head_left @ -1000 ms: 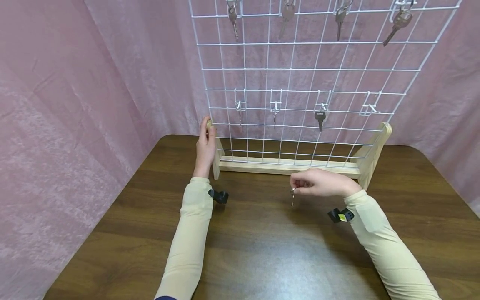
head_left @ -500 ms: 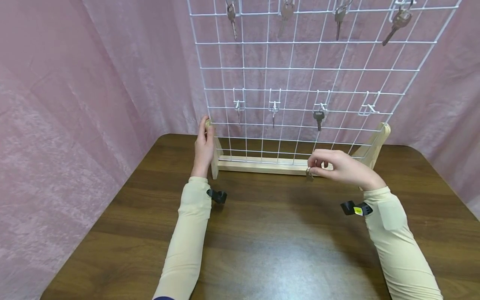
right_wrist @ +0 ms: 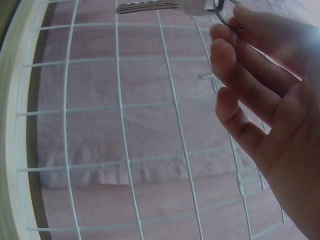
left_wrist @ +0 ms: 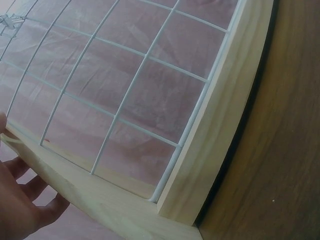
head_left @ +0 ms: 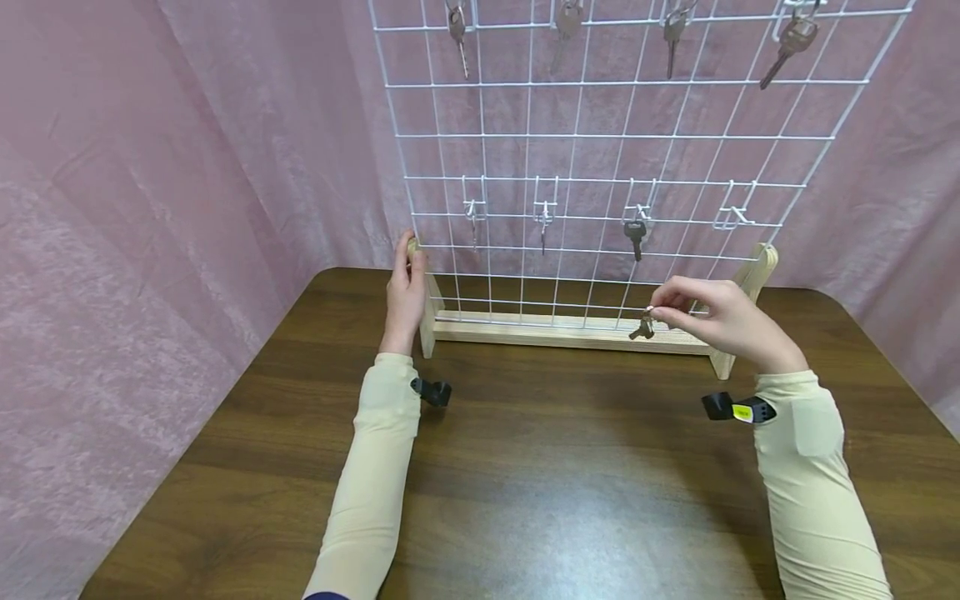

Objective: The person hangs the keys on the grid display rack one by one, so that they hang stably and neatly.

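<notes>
My right hand point(head_left: 723, 317) pinches the ring of a small key point(head_left: 642, 327) between thumb and fingertips. The key hangs in front of the lower right of a white wire grid point(head_left: 575, 135), apart from its hooks. In the right wrist view, the key's blade point(right_wrist: 147, 7) points left from the fingertips. My left hand point(head_left: 405, 300) grips the top of the wooden side post point(head_left: 428, 325) at the grid's left. Its fingers point(left_wrist: 52, 210) lie behind that post in the left wrist view. Up and right of the held key, a white hook point(head_left: 733, 218) bears no key.
Several keys hang from the upper row of hooks, one of them a key point(head_left: 790, 46) at far right. Lower down, a dark key point(head_left: 635, 237) hangs among others. A wooden base bar point(head_left: 525, 332) joins the posts on the brown table point(head_left: 525, 467). Pink cloth point(head_left: 225, 167) stands behind.
My right hand has risen and moved right, carrying the key from above the tabletop to before the grid's lower right. The left hand has stayed on the post.
</notes>
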`<state>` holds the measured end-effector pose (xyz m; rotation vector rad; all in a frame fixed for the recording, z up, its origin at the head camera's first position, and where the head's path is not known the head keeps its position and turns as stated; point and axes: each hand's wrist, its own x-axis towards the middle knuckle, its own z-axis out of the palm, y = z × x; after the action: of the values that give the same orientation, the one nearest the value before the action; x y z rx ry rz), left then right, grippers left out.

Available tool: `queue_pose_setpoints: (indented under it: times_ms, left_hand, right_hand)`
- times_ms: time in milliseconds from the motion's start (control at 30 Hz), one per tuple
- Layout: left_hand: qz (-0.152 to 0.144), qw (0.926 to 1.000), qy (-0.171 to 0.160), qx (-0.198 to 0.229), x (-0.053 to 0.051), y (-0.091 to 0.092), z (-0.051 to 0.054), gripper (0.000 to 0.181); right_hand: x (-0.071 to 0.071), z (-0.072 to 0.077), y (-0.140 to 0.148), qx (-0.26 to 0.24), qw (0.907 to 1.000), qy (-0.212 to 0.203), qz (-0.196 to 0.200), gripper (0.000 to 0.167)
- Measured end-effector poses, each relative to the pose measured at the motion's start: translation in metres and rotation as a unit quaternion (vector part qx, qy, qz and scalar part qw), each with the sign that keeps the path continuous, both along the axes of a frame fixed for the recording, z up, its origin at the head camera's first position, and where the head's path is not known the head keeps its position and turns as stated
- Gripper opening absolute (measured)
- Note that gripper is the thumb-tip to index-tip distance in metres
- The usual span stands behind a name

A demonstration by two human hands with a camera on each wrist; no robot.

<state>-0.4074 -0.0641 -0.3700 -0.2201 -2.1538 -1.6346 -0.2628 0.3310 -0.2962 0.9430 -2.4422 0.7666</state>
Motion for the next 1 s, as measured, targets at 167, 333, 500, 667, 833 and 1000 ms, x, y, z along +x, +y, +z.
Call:
queue_pose_setpoints:
  times_ms: [167,333,500,667,833,1000]
  left_hand:
    - [0.001,1.0000,-0.001,0.000,0.000,-0.001,0.001,0.044]
    - [0.002,1.0000,0.001,-0.007,0.000,-0.001,0.002,0.045]
    - [0.003,0.9999,0.002,-0.011,-0.001,-0.001,0.001,0.046]
    - [0.000,0.9999,0.006,-0.013,0.000,-0.001,0.000,0.049]
    - [-0.002,0.9998,0.002,-0.018,0.000,-0.001,0.000,0.050]
    - [0.002,0.9998,0.001,-0.019,-0.001,-0.001,0.000,0.048]
  right_hand:
    - [0.001,0.003,0.010,-0.039,0.9988,0.026,-0.012,0.029]
    - [0.004,0.007,0.018,-0.054,0.9971,0.043,-0.034,0.025]
    - [0.007,0.010,0.024,-0.062,0.9950,0.056,-0.054,0.025]
    - [0.010,0.011,0.027,-0.069,0.9930,0.058,-0.075,0.025]
    - [0.011,0.012,0.029,-0.077,0.9890,0.062,-0.110,0.018]
    - [0.009,0.010,0.029,-0.131,0.9783,0.069,-0.145,0.015]
